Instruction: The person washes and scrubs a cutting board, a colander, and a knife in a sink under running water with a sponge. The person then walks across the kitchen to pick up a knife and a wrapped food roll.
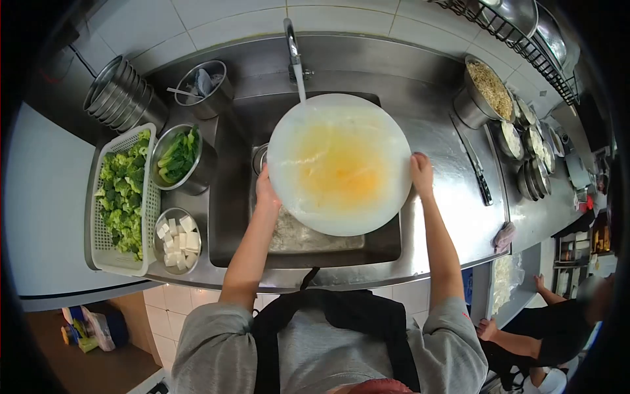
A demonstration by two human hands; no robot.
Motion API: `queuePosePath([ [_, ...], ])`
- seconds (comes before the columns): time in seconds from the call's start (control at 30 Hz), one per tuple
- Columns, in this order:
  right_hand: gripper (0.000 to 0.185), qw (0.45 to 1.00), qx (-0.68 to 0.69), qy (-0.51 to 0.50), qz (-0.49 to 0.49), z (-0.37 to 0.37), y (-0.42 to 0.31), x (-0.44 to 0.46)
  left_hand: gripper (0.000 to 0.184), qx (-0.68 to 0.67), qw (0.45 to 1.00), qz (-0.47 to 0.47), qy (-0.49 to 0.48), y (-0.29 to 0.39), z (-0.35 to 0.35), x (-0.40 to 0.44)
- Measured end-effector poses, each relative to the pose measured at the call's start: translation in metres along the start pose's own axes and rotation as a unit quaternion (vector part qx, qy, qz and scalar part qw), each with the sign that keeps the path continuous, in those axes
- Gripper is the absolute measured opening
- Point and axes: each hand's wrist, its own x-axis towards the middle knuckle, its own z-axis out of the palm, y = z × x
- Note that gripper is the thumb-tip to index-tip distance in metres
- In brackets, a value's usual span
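A round white board with a yellow-orange stain across its middle is held over the sink. My left hand grips its left edge, and my right hand grips its right edge; the fingers of both hands are partly hidden by the board. Water runs from the tap down to the board's upper edge. Below the board, some water shows in the sink's bottom. A knife lies on the steel counter to the right of my right hand.
At left stand a basket of broccoli, a pot of greens, a bowl of white cubes and stacked pots. Right: a pot of shredded food, bowls, a cloth and a co-worker.
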Motion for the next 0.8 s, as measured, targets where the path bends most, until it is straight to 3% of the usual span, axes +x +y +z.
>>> queuePosePath([
  [0.17, 0.033, 0.997, 0.041, 0.011, 0.065, 0.069, -0.075, 0.015, 0.045, -0.045, 0.997, 0.069, 0.009, 0.047, -0.019, -0.042],
  [0.23, 0.039, 0.964, 0.13, -0.064, 0.223, 0.091, -0.095, 0.017, 0.044, -0.027, 0.994, 0.108, 0.009, 0.065, -0.022, -0.06],
  [0.3, 0.038, 0.958, 0.139, -0.081, 0.238, 0.13, -0.09, 0.008, 0.044, 0.008, 0.987, 0.157, 0.019, 0.081, -0.013, -0.08],
  [0.4, 0.038, 0.931, 0.18, -0.118, 0.296, 0.154, -0.108, -0.011, 0.044, 0.079, 0.979, 0.172, 0.08, 0.096, 0.003, -0.103],
  [0.57, 0.041, 0.882, 0.233, -0.15, 0.382, 0.138, -0.104, -0.017, 0.043, 0.12, 0.98, 0.133, 0.089, 0.09, -0.025, -0.1],
  [0.63, 0.04, 0.923, 0.124, -0.215, 0.293, 0.121, -0.076, 0.003, 0.048, 0.066, 0.991, 0.05, 0.106, 0.075, -0.038, -0.089],
  [0.67, 0.038, 0.943, 0.055, -0.179, 0.274, 0.106, -0.074, 0.008, 0.048, 0.073, 0.993, 0.03, 0.092, 0.066, -0.043, -0.081],
  [0.73, 0.034, 0.961, 0.039, -0.12, 0.248, 0.08, -0.086, 0.025, 0.055, -0.059, 0.984, -0.099, 0.138, 0.048, -0.052, -0.063],
  [0.77, 0.032, 0.974, 0.003, -0.087, 0.211, 0.072, -0.092, 0.033, 0.062, -0.087, 0.967, -0.11, 0.212, 0.036, -0.048, -0.051],
  [0.8, 0.032, 0.982, -0.002, -0.054, 0.182, 0.059, -0.108, 0.038, 0.062, -0.079, 0.968, -0.121, 0.205, 0.023, -0.056, -0.034],
])
